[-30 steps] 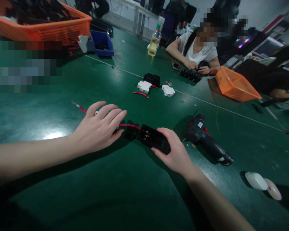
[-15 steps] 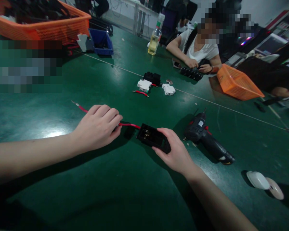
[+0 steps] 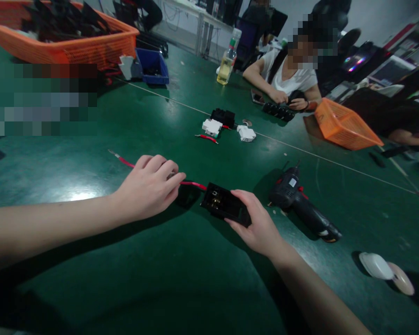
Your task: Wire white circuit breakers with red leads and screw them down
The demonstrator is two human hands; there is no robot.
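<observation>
My right hand (image 3: pixel 256 223) grips a black plastic housing (image 3: pixel 235 209) by its near right end, thumb and fingers on opposite sides. Brass-coloured metal contacts show inside the open face of the housing. A red cable (image 3: pixel 195 185) runs from the housing's left end into my left hand (image 3: pixel 153 186), which is closed around it. The cable's other end, with a bare metal tip, sticks out beyond the left hand. Something small and greyish shows between my left fingers, too hidden to name. A black power screwdriver (image 3: pixel 296 200) lies right of my right hand.
Ahead lie white modules (image 3: pixel 212 127), a black block (image 3: pixel 223 117) and a short red cable (image 3: pixel 207 138). Farther off are a bottle (image 3: pixel 226 63), a blue bin (image 3: pixel 152 70), orange baskets (image 3: pixel 101 49) and a person (image 3: pixel 282 74) handling black parts. Two pale rounded objects (image 3: pixel 377 266) lie right.
The view has shifted slightly, so everything sits a little lower and to the right. My left fingers have lifted and shifted a little on the cable; the right hand keeps its hold.
</observation>
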